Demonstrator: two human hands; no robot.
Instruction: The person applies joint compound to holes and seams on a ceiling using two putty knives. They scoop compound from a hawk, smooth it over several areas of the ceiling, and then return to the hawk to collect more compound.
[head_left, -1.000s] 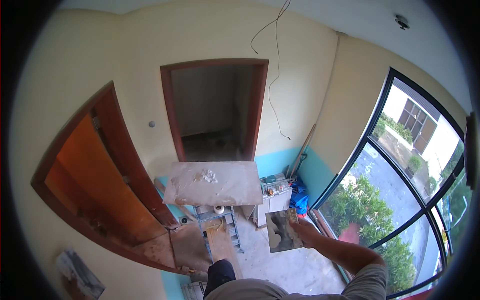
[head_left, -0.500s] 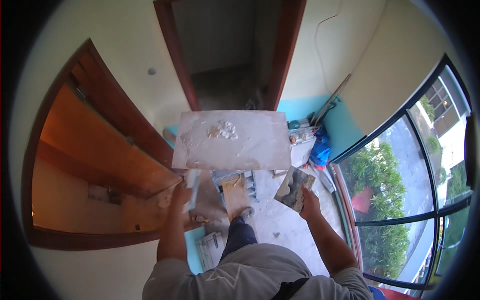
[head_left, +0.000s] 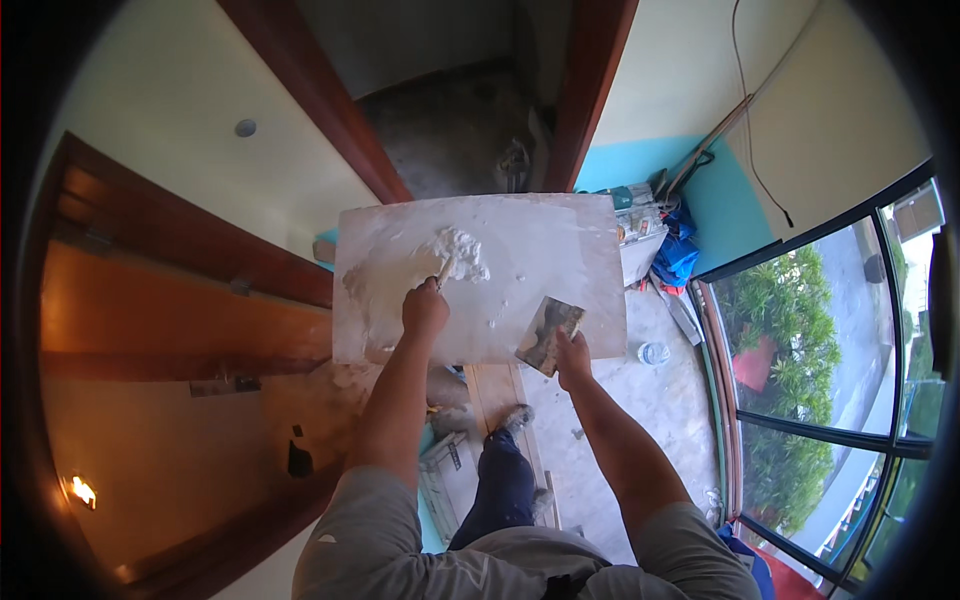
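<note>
A pale rectangular board (head_left: pixel 585 270) stands in front of me with smears over its top. White paste (head_left: pixel 460 248) lies heaped left of its middle. My left hand (head_left: pixel 425 310) is closed round a putty knife (head_left: pixel 445 271), whose far end meets the near side of the heap; its blade is mostly hidden. At the board's near right edge, my right hand (head_left: pixel 573 360) grips a flat rectangular plastering trowel (head_left: pixel 545 332), tilted and streaked with dark and pale residue. The trowel overlaps the board in view; whether it touches cannot be told.
Under me runs a wooden plank (head_left: pixel 492 392) with my shoe (head_left: pixel 517 417) beside its far part. A plastic bottle (head_left: pixel 653 353) is on the floor to the right. Tools and a blue bag (head_left: pixel 677 255) crowd the far corner. Windows (head_left: pixel 800 420) line the right, an orange-brown door (head_left: pixel 180 310) the left.
My left hand has moved forward and right, bringing the putty knife to the paste. My right hand has swung left with the trowel to the board's near edge. The view has shifted.
</note>
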